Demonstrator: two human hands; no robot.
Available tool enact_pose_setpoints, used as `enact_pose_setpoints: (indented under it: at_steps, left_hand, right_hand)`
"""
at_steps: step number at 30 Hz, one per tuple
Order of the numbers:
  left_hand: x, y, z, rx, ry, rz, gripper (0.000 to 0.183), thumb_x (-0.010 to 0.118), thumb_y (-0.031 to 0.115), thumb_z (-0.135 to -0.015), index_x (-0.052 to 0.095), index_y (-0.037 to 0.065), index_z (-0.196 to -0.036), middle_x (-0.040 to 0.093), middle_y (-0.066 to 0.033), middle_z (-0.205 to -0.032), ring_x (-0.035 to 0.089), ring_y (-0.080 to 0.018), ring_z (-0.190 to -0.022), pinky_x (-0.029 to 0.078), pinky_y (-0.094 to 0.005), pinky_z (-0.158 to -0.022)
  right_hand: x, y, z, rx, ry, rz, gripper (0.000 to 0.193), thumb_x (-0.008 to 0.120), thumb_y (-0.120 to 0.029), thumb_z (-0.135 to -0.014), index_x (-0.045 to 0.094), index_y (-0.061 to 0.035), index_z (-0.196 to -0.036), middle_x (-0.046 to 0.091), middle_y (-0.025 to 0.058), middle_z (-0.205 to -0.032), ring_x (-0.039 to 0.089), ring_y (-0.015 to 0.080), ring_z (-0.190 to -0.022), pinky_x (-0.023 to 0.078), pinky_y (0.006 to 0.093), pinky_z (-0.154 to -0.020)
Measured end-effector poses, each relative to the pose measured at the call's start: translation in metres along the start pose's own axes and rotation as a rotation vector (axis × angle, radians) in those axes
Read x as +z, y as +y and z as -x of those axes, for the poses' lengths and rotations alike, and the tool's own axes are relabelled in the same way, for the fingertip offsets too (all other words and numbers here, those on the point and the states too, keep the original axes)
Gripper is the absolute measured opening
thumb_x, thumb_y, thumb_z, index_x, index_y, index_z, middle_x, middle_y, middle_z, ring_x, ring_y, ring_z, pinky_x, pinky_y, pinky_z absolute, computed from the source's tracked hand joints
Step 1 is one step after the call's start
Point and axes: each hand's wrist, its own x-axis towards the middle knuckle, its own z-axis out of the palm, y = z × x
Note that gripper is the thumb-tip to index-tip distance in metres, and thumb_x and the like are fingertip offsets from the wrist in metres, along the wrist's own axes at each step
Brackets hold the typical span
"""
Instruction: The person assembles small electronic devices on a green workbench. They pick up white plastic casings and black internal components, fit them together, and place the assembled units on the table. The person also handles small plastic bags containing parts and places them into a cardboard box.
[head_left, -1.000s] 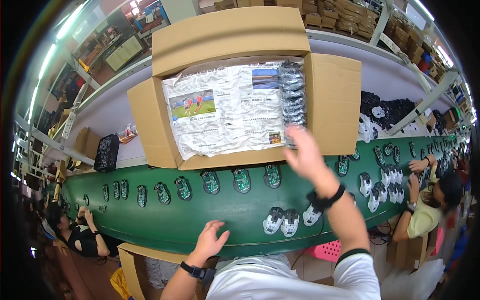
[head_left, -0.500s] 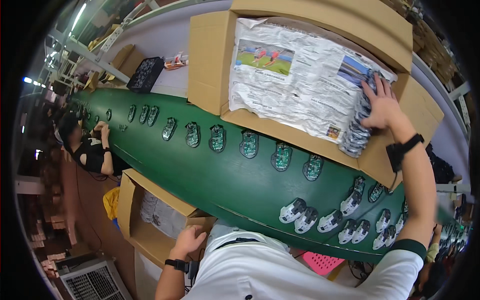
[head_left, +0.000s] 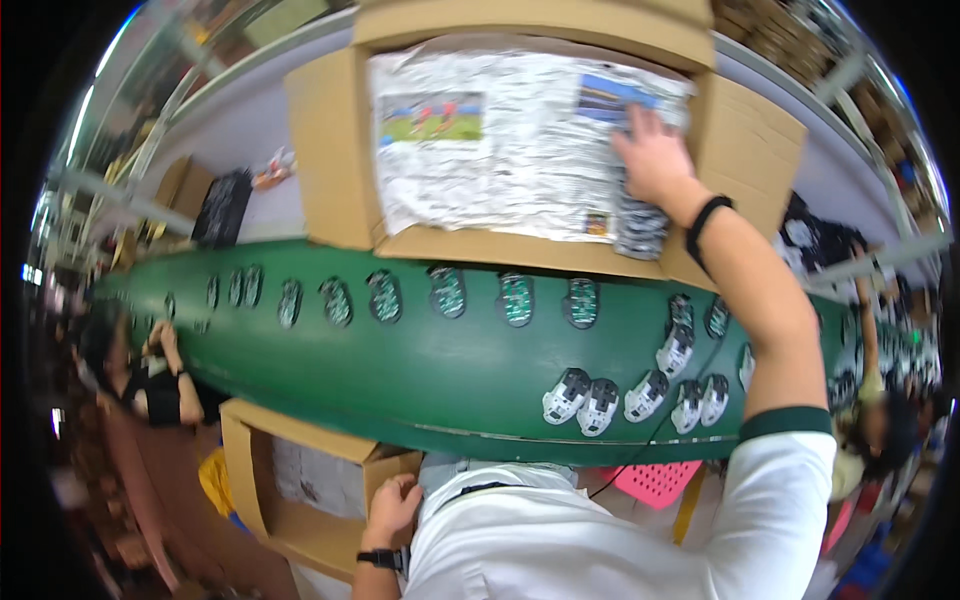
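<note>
My right hand (head_left: 657, 160) reaches into a large cardboard box (head_left: 335, 150) at the back of the green conveyor belt. Its fingers are stretched out over the right part of a crumpled newspaper sheet (head_left: 530, 150), with no object visible in them. Beside and below that hand, a row of dark parts in clear wrap (head_left: 640, 230) shows at the sheet's right edge; the paper hides the rest of the contents. Low by my waist, my left hand (head_left: 393, 507) hangs with loosely bent fingers and nothing visible in it, beside a second cardboard box (head_left: 245, 470).
On the green belt (head_left: 440, 370) lie several mouse-shaped shells with green circuit boards (head_left: 515, 298) and several white-and-black ones (head_left: 598, 405). A pink perforated basket (head_left: 655, 482) sits below the belt's front edge. Other people (head_left: 150, 380) work at the far left and right.
The view has turned, so the scene looks more level. My right hand has shifted inward from the wrapped row onto the newspaper, which now covers more of that row. My left hand stays low.
</note>
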Motion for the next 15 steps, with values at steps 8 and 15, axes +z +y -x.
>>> enact_pose_setpoints:
  at_steps: [8, 15]
  left_hand:
    - [0.015, -0.071, 0.002, -0.088, -0.085, 0.143, 0.042, 0.071, 0.026, -0.089, 0.066, -0.007, -0.115, 0.073, -0.0207, -0.102, 0.073, -0.0270, -0.094, 0.056, -0.0363, -0.084]
    - [-0.001, -0.075, 0.009, -0.017, -0.021, 0.128, 0.047, 0.069, 0.032, -0.090, 0.066, -0.006, -0.117, 0.073, -0.0228, -0.105, 0.072, -0.0309, -0.097, 0.056, -0.0374, -0.085]
  right_hand:
    - [0.012, 0.004, 0.020, 0.096, 0.067, -0.134, 0.078, 0.074, -0.025, -0.075, 0.045, -0.0246, -0.148, 0.019, 0.0229, -0.162, 0.024, 0.0451, -0.147, 0.038, 0.0601, -0.108]
    - [0.007, 0.011, 0.004, 0.088, 0.193, -0.415, 0.065, 0.079, -0.016, -0.064, 0.066, -0.0179, -0.127, 0.038, 0.0245, -0.152, 0.040, 0.0481, -0.137, 0.047, 0.0504, -0.107]
